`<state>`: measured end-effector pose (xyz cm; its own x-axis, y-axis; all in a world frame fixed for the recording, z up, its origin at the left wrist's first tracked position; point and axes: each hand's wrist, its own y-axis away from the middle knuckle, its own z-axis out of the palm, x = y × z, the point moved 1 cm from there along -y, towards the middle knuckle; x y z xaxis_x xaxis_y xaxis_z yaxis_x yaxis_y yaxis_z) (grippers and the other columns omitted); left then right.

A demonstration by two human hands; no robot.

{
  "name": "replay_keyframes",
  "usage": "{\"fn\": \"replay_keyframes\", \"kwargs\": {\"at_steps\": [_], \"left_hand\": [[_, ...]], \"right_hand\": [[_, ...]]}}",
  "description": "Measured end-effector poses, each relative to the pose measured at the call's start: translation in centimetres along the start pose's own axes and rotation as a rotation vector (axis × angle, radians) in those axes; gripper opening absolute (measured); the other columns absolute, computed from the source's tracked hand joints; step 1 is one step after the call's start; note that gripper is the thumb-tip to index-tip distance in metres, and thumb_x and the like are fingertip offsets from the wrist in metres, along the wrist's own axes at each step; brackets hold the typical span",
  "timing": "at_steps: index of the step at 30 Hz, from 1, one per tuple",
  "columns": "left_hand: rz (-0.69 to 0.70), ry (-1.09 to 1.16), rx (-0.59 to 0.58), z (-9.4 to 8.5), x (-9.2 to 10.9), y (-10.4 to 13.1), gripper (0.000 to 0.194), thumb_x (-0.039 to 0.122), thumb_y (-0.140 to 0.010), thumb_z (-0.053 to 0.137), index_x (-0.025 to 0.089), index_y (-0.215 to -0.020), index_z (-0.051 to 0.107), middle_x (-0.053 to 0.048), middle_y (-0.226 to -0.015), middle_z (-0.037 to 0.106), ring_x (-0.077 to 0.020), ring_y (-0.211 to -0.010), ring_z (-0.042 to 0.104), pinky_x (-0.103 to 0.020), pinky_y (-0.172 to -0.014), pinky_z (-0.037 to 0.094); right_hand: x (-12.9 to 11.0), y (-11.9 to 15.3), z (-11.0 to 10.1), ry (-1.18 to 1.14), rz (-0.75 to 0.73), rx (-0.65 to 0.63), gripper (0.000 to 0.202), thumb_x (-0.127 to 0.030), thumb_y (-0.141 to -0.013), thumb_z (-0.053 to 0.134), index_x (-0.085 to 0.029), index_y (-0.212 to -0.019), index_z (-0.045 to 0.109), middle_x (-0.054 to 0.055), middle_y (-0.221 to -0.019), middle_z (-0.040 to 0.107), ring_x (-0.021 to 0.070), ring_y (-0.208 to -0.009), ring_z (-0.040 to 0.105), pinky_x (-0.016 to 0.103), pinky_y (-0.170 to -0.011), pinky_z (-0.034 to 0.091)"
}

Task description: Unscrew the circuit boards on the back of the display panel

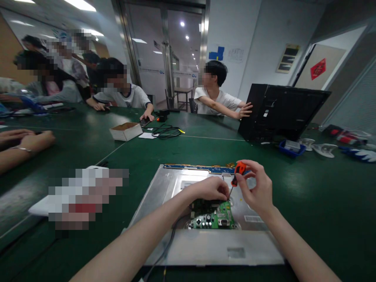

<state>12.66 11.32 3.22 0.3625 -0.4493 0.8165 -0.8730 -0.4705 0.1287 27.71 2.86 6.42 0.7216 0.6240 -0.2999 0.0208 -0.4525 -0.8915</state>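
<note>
In front of me a silver metal display panel [164, 250] lies flat, with a green circuit board [223, 215] mounted on it. My right hand [260, 188] grips the orange-and-black handle of a screwdriver [240, 169], which is tilted, its thin shaft pointing down to the upper right corner of the board. Close to that tip are the fingers of my left hand [213, 188], pinched together; whatever they hold is too small or hidden to tell. A narrow blue circuit strip [190, 167] runs along the panel's far edge. Dark cables [173, 235] pass beneath my left forearm.
A black monitor casing [282, 113] stands at the back right, steadied by a person [216, 90]. Nearby are a blue tray [292, 149] and gloves [358, 153]. Further left sit a small box [126, 131] and a coiled black cable [167, 132]. Other people work along the green table [205, 150].
</note>
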Motion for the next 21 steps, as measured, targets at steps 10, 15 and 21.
{"fn": "replay_keyframes", "kwargs": {"at_steps": [10,15,21], "left_hand": [[0.007,-0.007,-0.004,-0.16,0.1,0.14,0.008,0.008,-0.077,0.067,0.014,-0.074,0.072,0.003,-0.066,0.063,-0.0121,-0.065,0.056,-0.021,-0.067,0.042],[0.014,-0.021,0.003,-0.17,0.01,0.06,0.008,0.01,-0.077,0.067,0.014,-0.076,0.073,0.003,-0.066,0.064,-0.0119,-0.065,0.056,-0.02,-0.064,0.042],[0.018,-0.035,0.004,-0.11,0.13,0.08,0.008,0.01,-0.077,0.066,0.014,-0.077,0.073,0.003,-0.067,0.064,-0.012,-0.065,0.056,-0.02,-0.064,0.042]], "right_hand": [[-0.23,-0.29,-0.27,0.042,-0.004,-0.006,0.025,-0.021,-0.094,0.057,-0.025,-0.119,0.059,0.008,-0.104,0.067,0.0196,-0.083,0.068,0.031,-0.06,0.06],[-0.03,-0.11,-0.16,0.028,0.045,0.051,0.03,-0.03,-0.089,0.068,-0.025,-0.115,0.053,0.006,-0.103,0.073,0.019,-0.076,0.071,0.031,-0.062,0.061],[-0.06,-0.12,-0.11,-0.018,0.068,0.028,0.029,-0.026,-0.092,0.064,-0.026,-0.115,0.047,0.007,-0.106,0.073,0.0177,-0.078,0.071,0.03,-0.063,0.061]]}}
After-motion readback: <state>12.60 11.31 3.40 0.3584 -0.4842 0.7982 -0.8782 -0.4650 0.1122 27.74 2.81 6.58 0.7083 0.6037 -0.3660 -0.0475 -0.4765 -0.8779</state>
